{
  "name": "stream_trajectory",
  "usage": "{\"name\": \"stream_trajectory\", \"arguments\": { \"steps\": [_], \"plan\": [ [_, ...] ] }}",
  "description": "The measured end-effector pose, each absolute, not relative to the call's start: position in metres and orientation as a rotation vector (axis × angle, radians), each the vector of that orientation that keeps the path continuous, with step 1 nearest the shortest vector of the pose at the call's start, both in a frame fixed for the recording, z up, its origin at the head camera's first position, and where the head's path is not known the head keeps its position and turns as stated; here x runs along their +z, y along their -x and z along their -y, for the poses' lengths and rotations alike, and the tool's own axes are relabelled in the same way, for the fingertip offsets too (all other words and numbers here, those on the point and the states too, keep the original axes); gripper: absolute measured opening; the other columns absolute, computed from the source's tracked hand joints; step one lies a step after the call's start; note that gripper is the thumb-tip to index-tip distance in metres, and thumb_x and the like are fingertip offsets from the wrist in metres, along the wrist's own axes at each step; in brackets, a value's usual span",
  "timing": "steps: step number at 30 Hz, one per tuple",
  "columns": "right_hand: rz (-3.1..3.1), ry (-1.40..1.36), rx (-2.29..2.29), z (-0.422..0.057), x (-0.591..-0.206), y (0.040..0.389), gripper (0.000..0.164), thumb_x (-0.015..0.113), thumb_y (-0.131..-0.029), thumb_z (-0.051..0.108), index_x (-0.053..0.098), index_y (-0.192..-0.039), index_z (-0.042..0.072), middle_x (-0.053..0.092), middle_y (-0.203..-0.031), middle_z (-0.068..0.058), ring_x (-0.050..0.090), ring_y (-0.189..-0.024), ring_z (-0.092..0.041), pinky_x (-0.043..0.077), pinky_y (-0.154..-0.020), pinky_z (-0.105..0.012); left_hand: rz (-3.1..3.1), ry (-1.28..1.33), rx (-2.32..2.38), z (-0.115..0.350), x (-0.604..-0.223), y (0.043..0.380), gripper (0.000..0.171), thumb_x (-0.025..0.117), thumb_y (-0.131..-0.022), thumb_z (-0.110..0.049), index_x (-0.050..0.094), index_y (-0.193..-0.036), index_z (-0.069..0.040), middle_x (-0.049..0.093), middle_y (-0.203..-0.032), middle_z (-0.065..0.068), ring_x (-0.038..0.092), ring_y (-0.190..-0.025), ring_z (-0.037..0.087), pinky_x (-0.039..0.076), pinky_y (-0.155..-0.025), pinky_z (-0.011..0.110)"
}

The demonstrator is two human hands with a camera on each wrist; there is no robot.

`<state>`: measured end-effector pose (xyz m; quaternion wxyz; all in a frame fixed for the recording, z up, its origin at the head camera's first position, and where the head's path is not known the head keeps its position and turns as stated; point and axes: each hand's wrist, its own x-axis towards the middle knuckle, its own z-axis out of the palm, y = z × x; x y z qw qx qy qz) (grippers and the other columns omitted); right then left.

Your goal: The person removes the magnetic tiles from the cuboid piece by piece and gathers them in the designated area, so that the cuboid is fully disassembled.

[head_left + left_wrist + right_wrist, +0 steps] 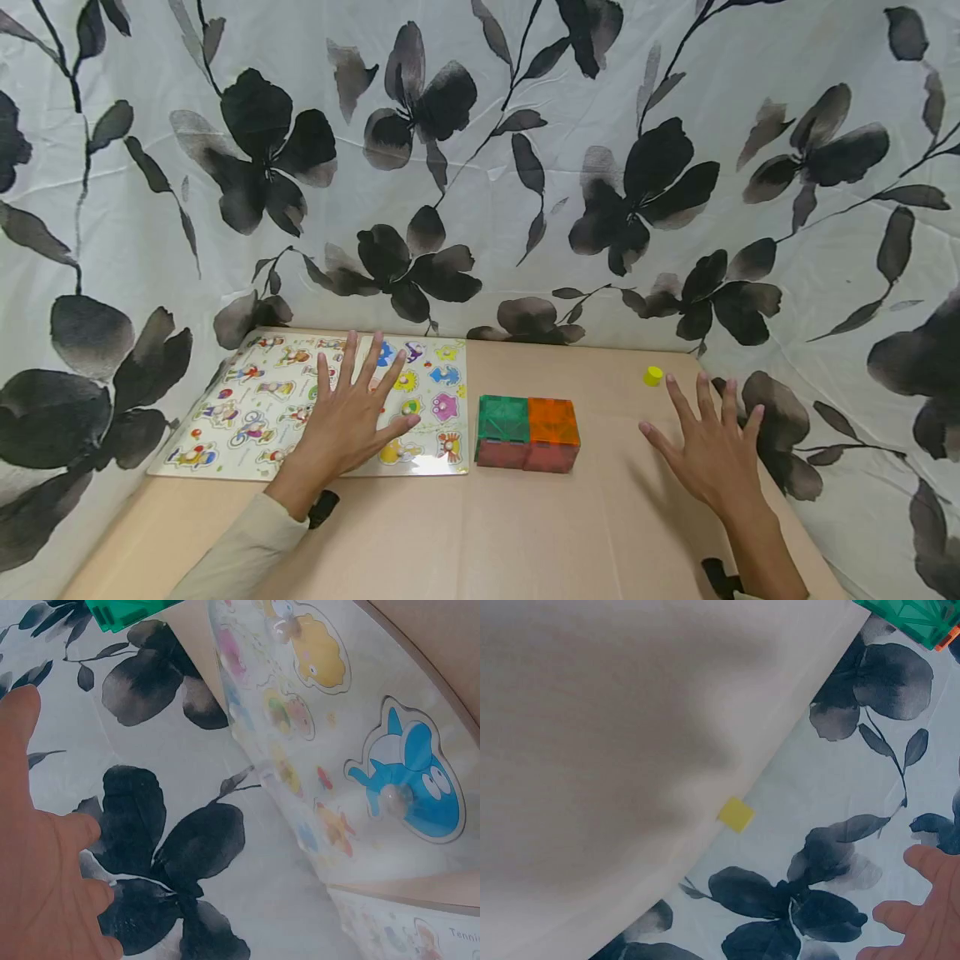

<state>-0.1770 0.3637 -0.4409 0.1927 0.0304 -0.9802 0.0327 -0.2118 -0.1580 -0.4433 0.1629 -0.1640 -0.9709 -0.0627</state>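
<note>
My left hand (348,421) is over the picture puzzle boards with its fingers spread, holding nothing. It covers part of the sports puzzle board (240,400) and the edge of the sea-animal puzzle board (427,417). In the left wrist view a blue puzzle piece (420,780) with a clear knob sits in its slot, and that hand is off to the left. Fingers apart and empty, my right hand (712,454) is over the table's right side. Just past its fingertips stands a small yellow cylinder (653,376), which the right wrist view shows near the table's edge.
Between the hands stands a box-shaped block of translucent magnetic tiles (528,433), green and orange on top with red sides. A floral cloth (525,208) hangs behind the beige table (540,533) and along its sides.
</note>
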Motion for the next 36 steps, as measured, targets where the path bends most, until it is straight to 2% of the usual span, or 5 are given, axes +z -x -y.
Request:
{"name": "stream_trajectory", "arguments": {
  "steps": [10, 14, 19, 27, 36],
  "plan": [
    [2.842, -0.117, 0.381, -0.339, -0.444, 0.180, 0.085, 0.057, -0.103, 0.062, 0.031, -0.168, 0.014, 0.030, -0.169, -0.033, 0.024, -0.154, -0.062, 0.007, -0.121, -0.084, 2.793, 0.578, -0.351, 0.145, -0.446, 0.211, 0.095, 0.057, -0.096, -0.073, 0.028, -0.170, -0.020, 0.010, -0.179, 0.018, 0.003, -0.166, 0.047, 0.008, -0.130, 0.072],
    [2.880, -0.181, 0.709, -0.322, -0.452, 0.185, 0.079, 0.060, -0.104, 0.057, 0.034, -0.167, 0.018, 0.043, -0.165, -0.025, 0.039, -0.148, -0.055, 0.027, -0.115, -0.083, 2.774, 0.662, -0.629, 0.126, -0.454, 0.209, 0.093, 0.064, -0.097, -0.065, 0.032, -0.168, -0.016, 0.021, -0.177, 0.017, 0.016, -0.164, 0.045, 0.020, -0.126, 0.074],
    [2.877, -0.285, 1.117, -0.305, -0.465, 0.195, 0.071, 0.067, -0.103, 0.050, 0.041, -0.164, 0.025, 0.054, -0.159, -0.018, 0.049, -0.146, -0.045, 0.038, -0.117, -0.074, 2.749, 0.744, -1.044, 0.100, -0.468, 0.207, 0.091, 0.076, -0.093, -0.052, 0.036, -0.167, -0.016, 0.033, -0.174, 0.011, 0.029, -0.161, 0.041, 0.029, -0.124, 0.072],
    [2.807, -0.463, 1.576, -0.297, -0.480, 0.214, 0.071, 0.080, -0.097, 0.030, 0.047, -0.159, 0.023, 0.051, -0.160, -0.013, 0.048, -0.148, -0.041, 0.042, -0.120, -0.064, 2.720, 0.769, -1.498, 0.070, -0.486, 0.218, 0.095, 0.086, -0.088, -0.040, 0.032, -0.167, -0.035, 0.036, -0.173, -0.003, 0.034, -0.160, 0.031, 0.032, -0.128, 0.063],
    [2.716, -0.564, 1.883, -0.298, -0.491, 0.219, 0.072, 0.083, -0.093, 0.017, 0.049, -0.156, 0.014, 0.054, -0.156, -0.015, 0.051, -0.146, -0.042, 0.050, -0.117, -0.042, 2.563, 0.892, -1.747, 0.060, -0.501, 0.227, 0.082, 0.082, -0.093, -0.021, 0.039, -0.164, -0.021, 0.044, -0.166, 0.011, 0.047, -0.150, 0.038, 0.049, -0.117, 0.056]
  ]
}}
